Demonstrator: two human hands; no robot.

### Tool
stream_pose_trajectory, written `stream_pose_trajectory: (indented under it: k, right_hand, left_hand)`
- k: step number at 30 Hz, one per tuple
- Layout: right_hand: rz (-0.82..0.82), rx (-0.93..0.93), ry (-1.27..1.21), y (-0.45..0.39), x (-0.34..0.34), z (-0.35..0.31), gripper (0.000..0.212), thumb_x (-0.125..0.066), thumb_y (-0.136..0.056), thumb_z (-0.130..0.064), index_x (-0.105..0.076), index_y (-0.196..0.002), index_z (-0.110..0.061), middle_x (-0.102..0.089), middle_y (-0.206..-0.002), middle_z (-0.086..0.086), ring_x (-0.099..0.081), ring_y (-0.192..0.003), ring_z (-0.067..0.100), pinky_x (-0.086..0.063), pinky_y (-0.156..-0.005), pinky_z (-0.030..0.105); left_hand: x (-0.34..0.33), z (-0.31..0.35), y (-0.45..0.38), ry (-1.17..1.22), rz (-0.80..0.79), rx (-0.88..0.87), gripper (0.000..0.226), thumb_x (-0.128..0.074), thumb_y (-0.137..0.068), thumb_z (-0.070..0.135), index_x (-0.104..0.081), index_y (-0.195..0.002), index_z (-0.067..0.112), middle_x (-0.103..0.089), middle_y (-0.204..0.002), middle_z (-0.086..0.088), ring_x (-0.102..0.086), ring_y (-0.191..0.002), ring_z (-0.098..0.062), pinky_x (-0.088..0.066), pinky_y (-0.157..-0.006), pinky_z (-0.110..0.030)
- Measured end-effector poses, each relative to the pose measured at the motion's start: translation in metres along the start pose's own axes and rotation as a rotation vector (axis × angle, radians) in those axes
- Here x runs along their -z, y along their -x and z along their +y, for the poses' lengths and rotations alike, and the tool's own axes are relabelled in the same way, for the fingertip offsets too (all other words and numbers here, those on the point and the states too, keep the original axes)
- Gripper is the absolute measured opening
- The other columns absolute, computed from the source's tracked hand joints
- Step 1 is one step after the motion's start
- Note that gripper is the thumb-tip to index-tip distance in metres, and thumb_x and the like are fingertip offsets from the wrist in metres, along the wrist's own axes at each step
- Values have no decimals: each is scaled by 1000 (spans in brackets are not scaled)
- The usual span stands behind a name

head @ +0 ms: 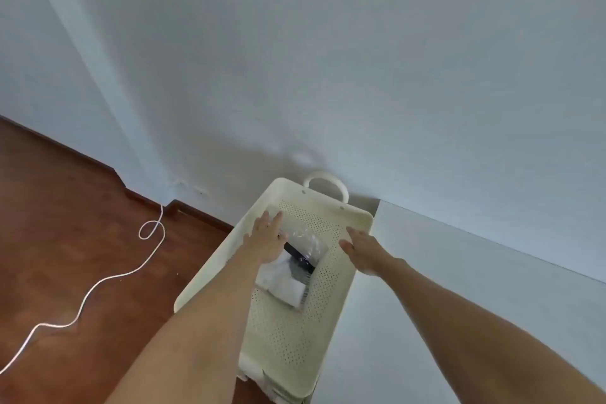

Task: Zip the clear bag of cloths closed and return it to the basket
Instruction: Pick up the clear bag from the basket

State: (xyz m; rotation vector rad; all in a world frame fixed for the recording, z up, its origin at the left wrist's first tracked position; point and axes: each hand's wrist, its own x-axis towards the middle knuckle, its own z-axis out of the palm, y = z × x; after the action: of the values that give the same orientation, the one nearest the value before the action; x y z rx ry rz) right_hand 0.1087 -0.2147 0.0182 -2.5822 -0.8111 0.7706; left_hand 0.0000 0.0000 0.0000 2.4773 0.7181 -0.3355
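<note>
1. Clear bag of cloths (pixel 296 267) lies inside the cream perforated basket (pixel 357 218).
2. Left hand (pixel 267 238) rests flat on the bag's far end, fingers spread, gripping nothing.
3. Right hand (pixel 362 251) hovers open over the basket's right wall.
4. Confirm zip closure (not discernible); press bag flat; withdraw both hands.

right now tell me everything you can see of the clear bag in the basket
The clear bag is glossy, crinkled see-through plastic, lying flat on the perforated floor of the cream basket, towards its far end. Through it show folded white cloth and something dark. The left hand rests on its left edge, fingers spread over the top end. The right hand hovers open beside it, not touching. Whether the zip is closed cannot be told.
</note>
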Motion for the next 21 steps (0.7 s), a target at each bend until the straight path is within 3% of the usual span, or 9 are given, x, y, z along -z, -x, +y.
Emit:
stream_pose_trajectory:
  k: [6,9,12,13,14,16,19,21]
  right_hand:
    - [-58,-102,-136,-30,-39,-12,56,-38,-104,-32,-19,-155,-18,-38,-150,21,-34,-140,37,-29,-112,44]
    - [-68,-146,-214,-43,-53,-16,56,-38,-103,-31,-16,-155,-29,-43,-146,21,-47,-125,36,-38,-106,45]
    - [-91,-204,-369,-47,-61,-24,54,-35,-103,-34,-14,-153,-39,-48,-131,17,-54,-79,27,-58,-75,41]
    - [-93,-227,-425,-47,-62,-27,53,-34,-103,-35,-15,-152,-41,-48,-125,14,-55,-73,26,-59,-66,38]
    - [-91,-247,-477,-47,-63,-29,52,-34,-103,-34,-17,-152,-40,-47,-124,15,-59,-74,28,-60,-65,38]
    - [-67,-272,-582,-47,-65,-32,45,-33,-104,-33,-29,-148,-32,-50,-131,20,-66,-87,37,-61,-78,47]
    - [-37,-299,-792,-44,-69,-35,34,-35,-103,-32,-48,-130,-15,-49,-131,18,-61,-104,40,-56,-85,58]
    - [-21,-322,-949,-38,-70,-38,31,-36,-103,-33,-51,-119,-10,-48,-132,14,-56,-111,40,-57,-86,55]
  left_hand:
    - [-7,-9,-26,195,23,65,67,-35,-102,42,6,-154,30,11,-163,-15,5,-151,-34,-12,-119,-57]
    - [-6,-14,-38,275,41,85,72,-39,-100,44,6,-154,32,9,-163,-16,1,-151,-35,-12,-119,-57]
    - [-8,-19,-46,311,37,94,73,-41,-99,47,4,-155,32,2,-163,-16,-8,-150,-35,-17,-118,-57]
    - [-9,-21,-48,319,35,89,73,-42,-98,48,1,-155,32,-3,-162,-16,-14,-149,-35,-20,-118,-56]
    - [-10,-23,-50,325,34,86,73,-43,-97,49,-2,-155,31,-10,-161,-16,-22,-146,-34,-24,-117,-55]
    - [-11,-25,-52,357,46,83,73,-46,-95,52,-8,-154,31,-22,-156,-15,-34,-139,-33,-29,-115,-51]
    - [-9,-23,-50,445,90,98,79,-50,-90,58,-13,-153,29,-35,-150,-15,-44,-132,-33,-35,-112,-48]
    - [-7,-18,-44,542,128,101,83,-49,-88,63,-15,-154,24,-45,-143,-12,-47,-130,-31,-40,-109,-43]
